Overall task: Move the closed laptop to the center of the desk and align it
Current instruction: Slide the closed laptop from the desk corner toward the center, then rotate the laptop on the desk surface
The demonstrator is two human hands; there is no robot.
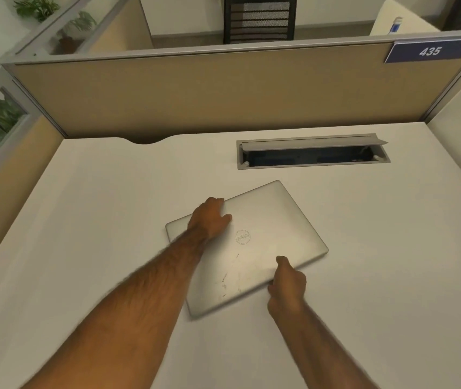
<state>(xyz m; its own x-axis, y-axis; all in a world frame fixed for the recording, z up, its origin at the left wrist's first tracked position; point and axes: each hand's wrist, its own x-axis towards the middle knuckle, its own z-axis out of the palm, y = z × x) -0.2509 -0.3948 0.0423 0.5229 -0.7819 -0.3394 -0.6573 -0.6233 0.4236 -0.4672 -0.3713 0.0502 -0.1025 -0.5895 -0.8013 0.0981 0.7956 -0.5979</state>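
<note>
desk (89, 220) open L/R/front | cable tray (312, 153) behind laptop (265, 248)

I saw the closed laptop (251, 248) lying skewed on the desk (83, 220), my left hand (211, 220) gripping its 10 o'clock edge, my right hand (287, 284) pinching its 5 o'clock edge.

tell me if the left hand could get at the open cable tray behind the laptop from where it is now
Probably yes. The left hand grips the far edge of the closed laptop, and only bare desk lies between it and the cable tray. It would have to let go first.
</note>
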